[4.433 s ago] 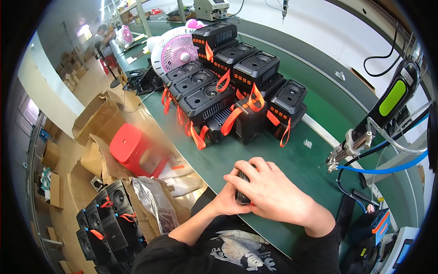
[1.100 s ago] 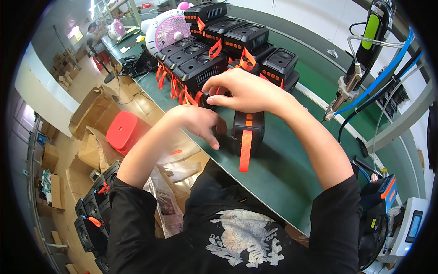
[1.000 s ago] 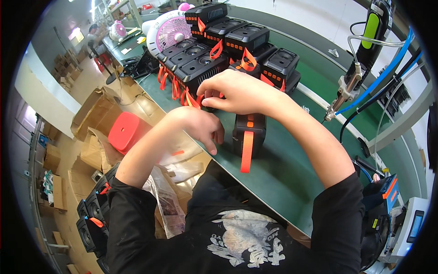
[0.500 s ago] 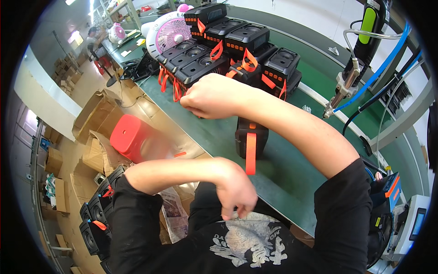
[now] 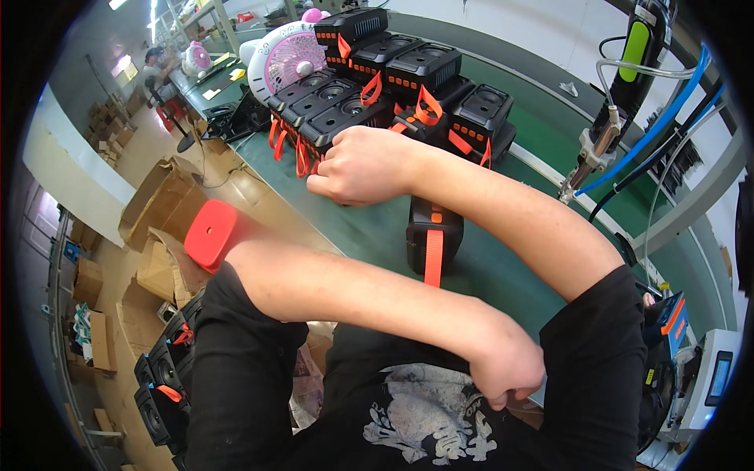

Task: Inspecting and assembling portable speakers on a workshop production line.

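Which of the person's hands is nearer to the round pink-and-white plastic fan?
The right. The right hand is over the near side of the table, facing the fan; the left hand is much farther back.

One black speaker [image 5: 451,245] stands on the green table [image 5: 503,259], with orange buttons [image 5: 436,217] near its top and a flat orange strap [image 5: 433,255] hanging down its near side. Beyond it I see a pile of similar speakers [image 5: 416,74], stacked in tiers, several with round cones facing up.
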`<state>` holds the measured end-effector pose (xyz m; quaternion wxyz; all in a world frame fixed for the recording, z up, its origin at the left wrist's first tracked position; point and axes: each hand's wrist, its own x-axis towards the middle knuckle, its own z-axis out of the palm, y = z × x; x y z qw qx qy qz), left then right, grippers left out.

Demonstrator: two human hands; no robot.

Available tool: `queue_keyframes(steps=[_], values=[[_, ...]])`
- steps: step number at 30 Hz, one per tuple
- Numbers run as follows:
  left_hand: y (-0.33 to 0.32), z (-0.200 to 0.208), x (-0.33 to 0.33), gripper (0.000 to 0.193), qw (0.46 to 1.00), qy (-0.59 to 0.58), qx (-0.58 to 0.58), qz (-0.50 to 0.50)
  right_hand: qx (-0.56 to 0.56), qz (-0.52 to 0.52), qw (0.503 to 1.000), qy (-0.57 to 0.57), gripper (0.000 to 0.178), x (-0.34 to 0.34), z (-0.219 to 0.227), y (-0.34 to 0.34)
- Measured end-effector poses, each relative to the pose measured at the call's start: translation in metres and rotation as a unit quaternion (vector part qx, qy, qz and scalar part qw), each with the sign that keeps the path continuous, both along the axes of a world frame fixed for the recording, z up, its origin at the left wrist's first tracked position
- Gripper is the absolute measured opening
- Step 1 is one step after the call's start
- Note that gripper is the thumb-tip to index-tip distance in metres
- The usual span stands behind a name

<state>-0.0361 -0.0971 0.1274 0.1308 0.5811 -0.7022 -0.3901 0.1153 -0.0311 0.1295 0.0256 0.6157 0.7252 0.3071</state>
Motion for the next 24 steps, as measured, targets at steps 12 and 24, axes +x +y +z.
queue_keyframes(steps=[12,24], values=[[-0.001,0.071,0.028,0.034,0.983,0.164,-0.07,0.044,0.048,0.052,0.997,-0.015,0.01,0.017,0.011,-0.005],[0.074,0.084,0.098,0.037,0.806,-0.314,-0.447,0.229,0.043,0.031,0.996,0.077,0.012,0.024,0.03,-0.029]])
